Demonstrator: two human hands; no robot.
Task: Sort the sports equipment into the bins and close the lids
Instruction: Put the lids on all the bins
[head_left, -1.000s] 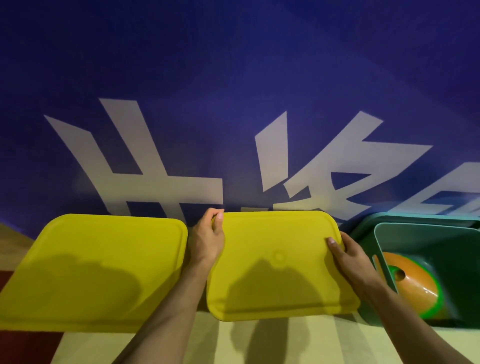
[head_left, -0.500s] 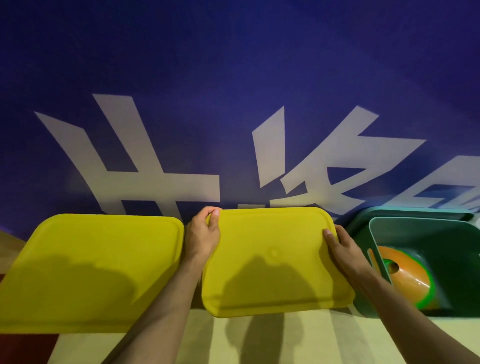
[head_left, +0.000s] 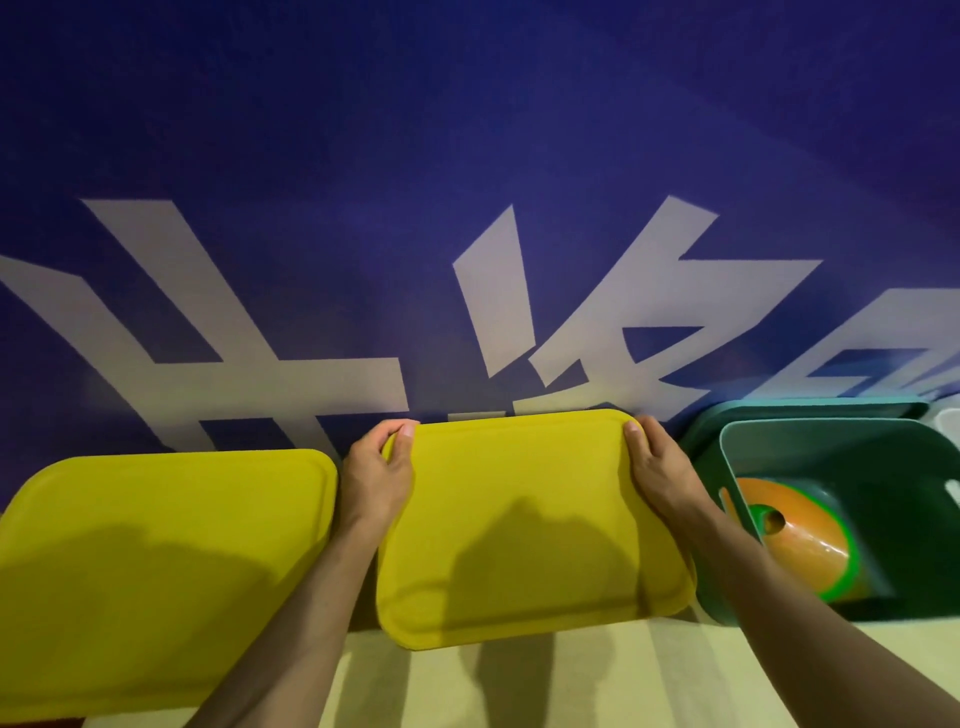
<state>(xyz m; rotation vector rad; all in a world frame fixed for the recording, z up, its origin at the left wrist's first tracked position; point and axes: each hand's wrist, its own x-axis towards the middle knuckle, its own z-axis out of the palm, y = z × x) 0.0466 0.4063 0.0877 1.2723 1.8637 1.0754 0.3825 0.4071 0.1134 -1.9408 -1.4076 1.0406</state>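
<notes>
A deep blue wall (head_left: 467, 130) with large pale characters backs a cream floor (head_left: 571, 686). The left hand (head_left: 376, 478) and right hand (head_left: 660, 470) grip opposite short edges of the middle yellow lid (head_left: 524, 525), a smooth, round-cornered plastic rectangle lying flat, long axis running away from the person. Left sits another yellow lid (head_left: 156, 561); right, an open green bin (head_left: 852, 467) holds glossy orange-and-green cones (head_left: 800, 540).

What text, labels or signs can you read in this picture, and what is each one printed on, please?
Purple wall banner: large pale characters, cut off by the bins and the frame edge; none reads whole.
Both yellow lids, the teal bin and the orange cone: no text visible.
</notes>
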